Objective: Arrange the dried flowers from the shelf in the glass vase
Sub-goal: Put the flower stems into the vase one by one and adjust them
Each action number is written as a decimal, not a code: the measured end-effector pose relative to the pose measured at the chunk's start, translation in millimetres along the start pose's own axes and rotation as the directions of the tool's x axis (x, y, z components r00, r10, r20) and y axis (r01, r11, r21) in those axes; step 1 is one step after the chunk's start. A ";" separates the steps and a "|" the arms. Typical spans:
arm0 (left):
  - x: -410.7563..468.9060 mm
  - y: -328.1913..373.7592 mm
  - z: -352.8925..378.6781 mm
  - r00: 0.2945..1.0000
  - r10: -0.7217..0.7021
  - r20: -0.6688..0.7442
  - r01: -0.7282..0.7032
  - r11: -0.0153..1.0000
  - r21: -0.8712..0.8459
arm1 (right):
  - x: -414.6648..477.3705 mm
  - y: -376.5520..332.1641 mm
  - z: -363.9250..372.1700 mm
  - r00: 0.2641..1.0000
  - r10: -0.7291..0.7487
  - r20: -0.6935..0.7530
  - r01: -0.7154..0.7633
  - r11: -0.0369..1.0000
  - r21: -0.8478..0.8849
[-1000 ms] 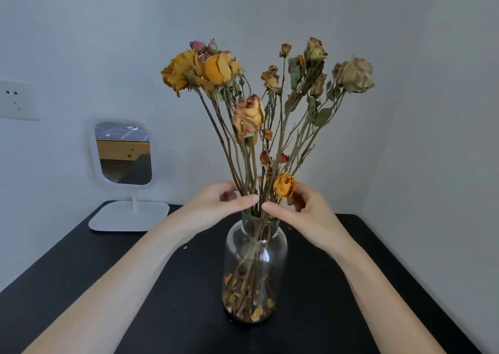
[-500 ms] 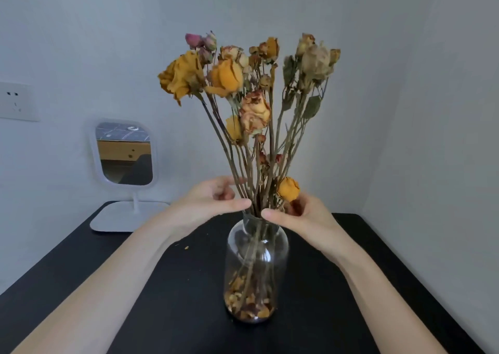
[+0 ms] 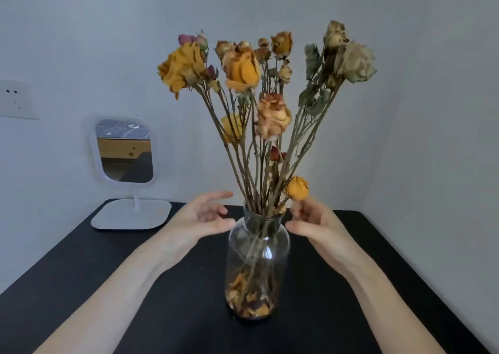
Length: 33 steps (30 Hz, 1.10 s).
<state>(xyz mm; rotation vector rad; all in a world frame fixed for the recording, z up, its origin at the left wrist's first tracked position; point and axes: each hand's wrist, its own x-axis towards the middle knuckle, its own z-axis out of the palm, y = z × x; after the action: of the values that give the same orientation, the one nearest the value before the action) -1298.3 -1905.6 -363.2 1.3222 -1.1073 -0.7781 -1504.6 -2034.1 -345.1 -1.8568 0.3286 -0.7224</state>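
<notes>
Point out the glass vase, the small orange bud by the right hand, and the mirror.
glass vase (image 3: pixel 258 248): head view, clear shoulder.
small orange bud (image 3: pixel 297 188): head view, bloom centre.
mirror (image 3: pixel 124 151): head view, glass middle.

Black table (image 3: pixel 81 272) fills lower frame, butts into corner of pale walls (image 3: pixel 67 29); small crumbs on tabletop near centre; white mirror (image 3: pixel 124 151) upright at back left on thin stem, flat square base (image 3: pixel 131 214) resting on table's rear edge; glass reflects wooden beam, dark shape below it; white socket (image 3: pixel 16 99) on left wall, above and left of mirror, partly cut by frame edge.
</notes>
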 end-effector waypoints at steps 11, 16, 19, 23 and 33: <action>-15.4 -61.9 39.6 0.961 0.034 0.274 -0.053 0.996 0.066 | 1.7 13.6 30.3 0.994 0.011 -0.105 -0.051 0.923 -0.382; -12.2 -73.1 50.7 0.977 0.142 0.157 -0.144 0.990 -0.002 | 5.1 16.7 33.9 0.992 -0.024 -0.128 -0.015 0.954 -0.298; -5.4 -72.3 50.1 0.984 0.152 0.089 -0.156 0.987 0.038 | 14.2 17.4 29.6 0.994 0.004 -0.109 -0.035 0.958 -0.284; 19.3 -64.6 43.7 0.996 0.093 -0.014 -0.091 0.990 0.107 | 41.3 13.9 21.2 0.996 0.013 -0.084 -0.029 0.981 -0.192; 102.2 -66.3 19.0 0.993 -0.030 -0.114 0.055 0.973 0.224 | 125.2 34.8 2.3 0.997 0.037 -0.073 -0.047 0.988 -0.145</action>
<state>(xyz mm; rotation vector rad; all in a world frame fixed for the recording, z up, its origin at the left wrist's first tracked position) -1272.9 -2016.0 -411.8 1.5662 -1.1069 -0.6153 -1401.9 -2113.4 -336.8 -1.9600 0.4759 -0.7522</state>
